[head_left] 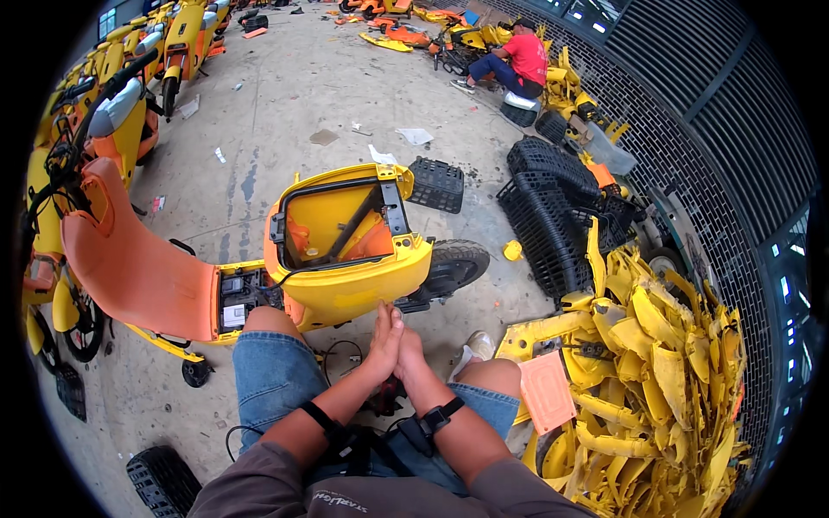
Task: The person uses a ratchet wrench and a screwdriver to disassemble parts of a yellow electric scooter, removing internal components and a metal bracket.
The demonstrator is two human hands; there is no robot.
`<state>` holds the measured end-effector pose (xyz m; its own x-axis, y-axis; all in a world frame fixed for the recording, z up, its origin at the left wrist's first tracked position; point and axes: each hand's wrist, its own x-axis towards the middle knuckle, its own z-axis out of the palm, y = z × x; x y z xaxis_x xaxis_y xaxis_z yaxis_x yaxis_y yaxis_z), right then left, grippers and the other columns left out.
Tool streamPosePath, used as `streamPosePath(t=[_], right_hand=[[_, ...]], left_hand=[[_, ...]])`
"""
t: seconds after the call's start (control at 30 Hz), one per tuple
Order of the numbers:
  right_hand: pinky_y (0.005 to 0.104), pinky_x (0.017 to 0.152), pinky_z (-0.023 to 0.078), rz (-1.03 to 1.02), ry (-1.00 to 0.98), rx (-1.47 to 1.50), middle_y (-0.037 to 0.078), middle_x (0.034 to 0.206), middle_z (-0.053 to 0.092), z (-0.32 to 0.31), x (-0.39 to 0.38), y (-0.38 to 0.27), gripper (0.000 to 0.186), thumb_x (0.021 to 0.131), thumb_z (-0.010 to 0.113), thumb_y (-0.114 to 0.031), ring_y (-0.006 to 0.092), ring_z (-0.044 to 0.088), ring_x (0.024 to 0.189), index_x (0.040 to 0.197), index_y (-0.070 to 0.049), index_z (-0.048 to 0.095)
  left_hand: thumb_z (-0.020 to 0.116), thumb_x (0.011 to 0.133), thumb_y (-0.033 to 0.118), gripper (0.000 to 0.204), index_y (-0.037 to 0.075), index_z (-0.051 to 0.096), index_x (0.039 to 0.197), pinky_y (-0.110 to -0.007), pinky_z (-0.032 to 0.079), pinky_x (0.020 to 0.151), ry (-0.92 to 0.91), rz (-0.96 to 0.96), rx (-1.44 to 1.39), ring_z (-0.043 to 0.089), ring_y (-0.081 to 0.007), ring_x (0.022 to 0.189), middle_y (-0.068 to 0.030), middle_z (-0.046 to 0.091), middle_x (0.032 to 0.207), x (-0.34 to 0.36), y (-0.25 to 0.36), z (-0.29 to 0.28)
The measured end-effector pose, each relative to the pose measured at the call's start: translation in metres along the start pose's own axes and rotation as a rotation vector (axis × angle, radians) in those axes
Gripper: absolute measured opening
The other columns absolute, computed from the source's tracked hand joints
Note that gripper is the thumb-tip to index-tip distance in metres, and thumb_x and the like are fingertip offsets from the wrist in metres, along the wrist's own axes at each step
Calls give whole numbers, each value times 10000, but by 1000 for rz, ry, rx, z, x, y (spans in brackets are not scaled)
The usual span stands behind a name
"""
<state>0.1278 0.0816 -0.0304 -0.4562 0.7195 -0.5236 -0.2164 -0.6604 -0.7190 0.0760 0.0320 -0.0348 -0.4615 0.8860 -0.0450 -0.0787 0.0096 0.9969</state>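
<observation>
In front of my knees, my left hand [382, 343] and my right hand [412, 356] rest palm against palm. The left fingers stretch forward, with nothing visible in them; those of the right are mostly hidden behind the left hand. Just beyond them stands a partly stripped yellow and orange electric scooter. Its yellow rear body [358, 291] has an open top, showing a hollow bin [332, 226] with a dark bar across it. Whether my fingertips touch this body, I cannot tell. A black rear wheel [455, 268] sticks out to the right, and an orange front panel [142, 259] rises at the left.
A heap of yellow plastic panels [661, 371] and an orange plate [547, 393] lie at my right. Black crates [553, 229] stand beyond. Rows of scooters [181, 43] line the left. Far right, a person in a red shirt [525, 59] sits among parts. A black tire [164, 479] lies lower left.
</observation>
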Motion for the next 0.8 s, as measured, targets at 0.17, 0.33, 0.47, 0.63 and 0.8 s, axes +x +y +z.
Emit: streamPosePath(t=[0.17,0.33,0.47,0.63,0.8], right_hand=[[331,959,498,120,59,15,87,1299,648,0,-6,-14,525,1068,552,-448,181,616,1122,1355,-12,606],[343,982,493,154,-110,102,83,1254,662,5,-18,-16,477,1074,551,-413,189,613,1128,1358,-33,600],[346,980,497,160,-196,142,86,1228,666,7,-21,-8,406,1082,554,-327,191,614,1107,1348,-22,592],[336,943,509,86,-157,41,89,1205,668,3,-18,1,383,1097,523,-313,180,621,1077,1318,-13,615],[310,869,516,17,27,-66,95,1133,679,-2,-9,4,477,1071,565,-413,171,632,971,1265,17,637]], left_hand=[[330,1072,577,867,53,-53,1646,-417,173,1252,-53,27,-10,162,-393,1565,-261,166,1680,-4,2,6],[328,1069,618,870,117,-70,1659,-380,174,1249,-25,-145,-433,156,-342,1570,-204,153,1702,0,25,-6],[272,1094,586,767,198,-53,1671,-355,150,1245,26,-224,-487,173,-258,1562,-135,162,1723,0,31,-13],[283,1078,575,810,102,-24,1659,-398,70,1268,-37,-170,-236,36,-312,1591,-191,59,1723,5,14,-10],[298,1071,554,853,-3,-14,1636,-430,34,1277,-26,81,-29,-20,-352,1594,-231,16,1714,-6,7,-2]])
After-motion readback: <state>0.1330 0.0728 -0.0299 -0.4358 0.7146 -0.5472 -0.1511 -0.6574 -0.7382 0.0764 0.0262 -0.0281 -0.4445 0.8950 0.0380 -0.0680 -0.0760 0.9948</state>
